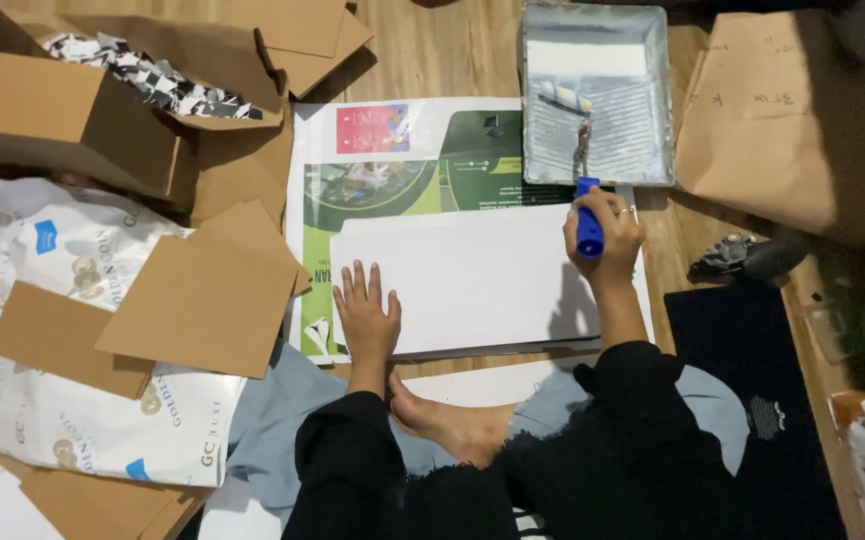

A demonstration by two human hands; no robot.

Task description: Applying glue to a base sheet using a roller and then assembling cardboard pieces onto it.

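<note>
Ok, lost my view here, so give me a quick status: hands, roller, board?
Right hand grips blue roller handle, roller head in paint tray. Left hand flat on white board. Nothing lying on the board.

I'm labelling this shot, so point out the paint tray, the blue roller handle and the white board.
paint tray [658, 100]: head view, right rim.
blue roller handle [589, 236]: head view, lower handle.
white board [472, 275]: head view, bare middle.
</note>
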